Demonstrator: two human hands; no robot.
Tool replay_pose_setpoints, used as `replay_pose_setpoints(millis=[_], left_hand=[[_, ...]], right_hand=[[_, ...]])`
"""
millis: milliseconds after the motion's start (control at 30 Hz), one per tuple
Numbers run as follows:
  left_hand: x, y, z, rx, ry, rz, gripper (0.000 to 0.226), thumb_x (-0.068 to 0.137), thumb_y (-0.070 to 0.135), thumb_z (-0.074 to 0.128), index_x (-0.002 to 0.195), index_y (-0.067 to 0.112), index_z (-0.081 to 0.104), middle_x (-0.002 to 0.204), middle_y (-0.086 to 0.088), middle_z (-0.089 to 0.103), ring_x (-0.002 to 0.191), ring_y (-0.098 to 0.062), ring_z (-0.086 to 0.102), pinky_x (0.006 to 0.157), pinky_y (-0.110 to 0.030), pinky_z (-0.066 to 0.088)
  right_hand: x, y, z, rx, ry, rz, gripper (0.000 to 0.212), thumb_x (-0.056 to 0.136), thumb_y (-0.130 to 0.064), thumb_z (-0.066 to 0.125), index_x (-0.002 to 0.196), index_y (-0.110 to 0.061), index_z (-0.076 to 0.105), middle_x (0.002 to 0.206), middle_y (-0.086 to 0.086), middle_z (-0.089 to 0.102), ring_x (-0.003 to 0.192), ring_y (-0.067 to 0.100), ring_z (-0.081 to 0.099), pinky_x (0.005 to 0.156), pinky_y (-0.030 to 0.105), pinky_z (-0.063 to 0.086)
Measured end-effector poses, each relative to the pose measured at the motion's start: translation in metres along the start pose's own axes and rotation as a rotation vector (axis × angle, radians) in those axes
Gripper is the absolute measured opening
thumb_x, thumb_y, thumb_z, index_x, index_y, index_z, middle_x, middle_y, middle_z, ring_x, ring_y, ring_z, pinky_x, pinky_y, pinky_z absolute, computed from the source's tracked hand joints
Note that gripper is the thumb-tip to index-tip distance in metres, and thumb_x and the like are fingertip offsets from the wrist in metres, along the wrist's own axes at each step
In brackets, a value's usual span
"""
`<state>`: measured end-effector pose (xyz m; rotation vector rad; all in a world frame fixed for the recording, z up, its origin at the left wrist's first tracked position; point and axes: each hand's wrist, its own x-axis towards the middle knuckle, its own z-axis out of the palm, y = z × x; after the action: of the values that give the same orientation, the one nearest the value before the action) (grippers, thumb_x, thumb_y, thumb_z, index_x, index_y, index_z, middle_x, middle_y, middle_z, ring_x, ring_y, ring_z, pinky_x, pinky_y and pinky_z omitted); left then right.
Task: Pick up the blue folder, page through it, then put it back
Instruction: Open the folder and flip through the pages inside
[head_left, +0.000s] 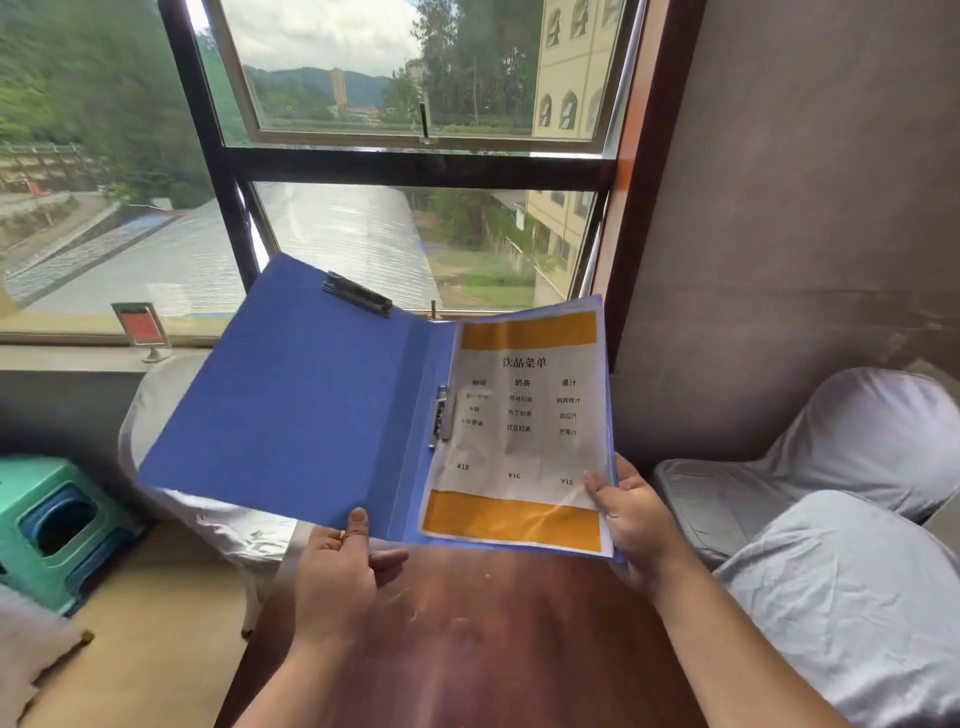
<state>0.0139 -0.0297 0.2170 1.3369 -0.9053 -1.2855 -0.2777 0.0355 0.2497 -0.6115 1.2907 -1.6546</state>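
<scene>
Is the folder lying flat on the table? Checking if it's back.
No, both hands hold the open blue folder above the table.

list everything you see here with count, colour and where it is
folder: one, blue, held open above the table
menu sheet: one, white with orange bands, on the folder's right half
clips: two, one dark on the left cover's top edge, one metal by the spine
table: one, reddish-brown wood, bottom centre
stool: one, green, on the floor at left
sign stand: one, red card, on the windowsill
covered chairs: three, white or grey cloth, one behind the folder, two at right
window: one, dark frame, ahead
left hand: holds the bottom edge near the spine
right hand: holds the lower right corner
</scene>
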Motion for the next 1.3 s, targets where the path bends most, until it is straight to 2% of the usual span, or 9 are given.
replay_pose_setpoints(millis=[100, 200, 300, 400, 533, 833, 1100, 1233, 1300], left_hand=[[0.008, 0.008, -0.007, 0.188, 0.027, 0.039, 0.051, 0.101, 0.054, 0.054, 0.088, 0.007, 0.069, 0.069, -0.003, 0.081, 0.056, -0.03, 0.077, 0.064, -0.049, 0.067], [-0.002, 0.018, -0.013, 0.453, 0.111, 0.23, 0.066, 0.096, 0.072, 0.047, 0.063, 0.02, 0.069, 0.06, 0.011, 0.073, 0.049, -0.025, 0.067, 0.059, -0.045, 0.06], [-0.024, 0.025, -0.007, 0.766, 0.188, 0.738, 0.07, 0.092, 0.076, 0.044, 0.053, 0.018, 0.05, 0.048, 0.003, 0.052, 0.05, -0.016, 0.052, 0.052, -0.037, 0.046], [-0.04, 0.037, 0.019, 0.834, -0.088, 1.288, 0.039, 0.094, 0.056, 0.066, 0.071, 0.024, 0.071, 0.074, 0.008, 0.067, 0.069, -0.018, 0.062, 0.066, -0.036, 0.053], [-0.044, 0.06, 0.055, 1.071, -0.378, 1.389, 0.041, 0.091, 0.062, 0.064, 0.112, 0.031, 0.079, 0.116, 0.01, 0.076, 0.107, -0.019, 0.069, 0.089, -0.041, 0.058], [-0.039, 0.071, 0.069, 1.057, -0.487, 1.608, 0.012, 0.091, 0.025, 0.075, 0.102, 0.026, 0.079, 0.103, 0.009, 0.078, 0.085, -0.02, 0.069, 0.073, -0.036, 0.06], [-0.042, 0.076, 0.06, 0.846, -0.248, 1.339, 0.015, 0.095, 0.023, 0.066, 0.084, 0.019, 0.075, 0.076, 0.006, 0.068, 0.064, -0.02, 0.062, 0.058, -0.028, 0.048], [-0.036, 0.071, 0.047, 0.408, -0.067, 0.827, 0.029, 0.099, 0.023, 0.069, 0.075, 0.033, 0.056, 0.065, 0.01, 0.065, 0.057, -0.008, 0.062, 0.056, -0.012, 0.043], [-0.027, 0.067, 0.04, 0.118, 0.02, 0.574, 0.023, 0.1, 0.027, 0.068, 0.079, 0.024, 0.058, 0.065, 0.002, 0.071, 0.056, -0.011, 0.071, 0.058, -0.02, 0.056]], right_hand=[[0.002, -0.012, 0.01, 0.092, -0.047, -0.024, 0.031, 0.107, 0.0, 0.051, 0.137, 0.0, 0.061, 0.121, 0.026, 0.076, 0.098, 0.039, 0.077, 0.08, 0.047, 0.068], [0.008, -0.02, 0.014, 0.133, -0.083, -0.04, 0.032, 0.108, -0.003, 0.05, 0.137, -0.004, 0.063, 0.123, 0.027, 0.076, 0.105, 0.043, 0.076, 0.083, 0.051, 0.067], [0.013, -0.017, 0.017, 0.107, -0.089, -0.041, 0.034, 0.109, -0.007, 0.051, 0.141, -0.004, 0.061, 0.131, 0.031, 0.072, 0.118, 0.05, 0.07, 0.093, 0.059, 0.062], [0.015, -0.007, 0.02, 0.077, -0.103, -0.046, 0.039, 0.107, -0.012, 0.055, 0.145, -0.006, 0.058, 0.132, 0.029, 0.072, 0.12, 0.047, 0.07, 0.105, 0.066, 0.054], [0.011, -0.004, 0.021, 0.126, -0.137, -0.031, 0.039, 0.105, -0.019, 0.056, 0.143, -0.012, 0.063, 0.134, 0.025, 0.073, 0.121, 0.046, 0.071, 0.108, 0.065, 0.05], [-0.001, -0.022, 0.022, 0.235, -0.116, -0.125, 0.039, 0.102, -0.023, 0.052, 0.134, -0.006, 0.067, 0.132, 0.028, 0.073, 0.108, 0.038, 0.075, 0.105, 0.06, 0.053], [-0.006, -0.037, 0.015, 0.248, -0.13, -0.11, 0.032, 0.101, -0.033, 0.057, 0.122, -0.022, 0.078, 0.122, 0.015, 0.081, 0.103, 0.031, 0.08, 0.078, 0.043, 0.068], [-0.005, -0.038, 0.01, 0.237, -0.105, -0.125, 0.03, 0.107, -0.032, 0.053, 0.129, -0.024, 0.072, 0.118, 0.014, 0.082, 0.101, 0.031, 0.081, 0.072, 0.045, 0.068], [-0.003, -0.038, 0.007, 0.269, -0.088, -0.119, 0.029, 0.111, -0.027, 0.049, 0.124, -0.024, 0.075, 0.119, 0.014, 0.082, 0.103, 0.032, 0.081, 0.072, 0.045, 0.068]])
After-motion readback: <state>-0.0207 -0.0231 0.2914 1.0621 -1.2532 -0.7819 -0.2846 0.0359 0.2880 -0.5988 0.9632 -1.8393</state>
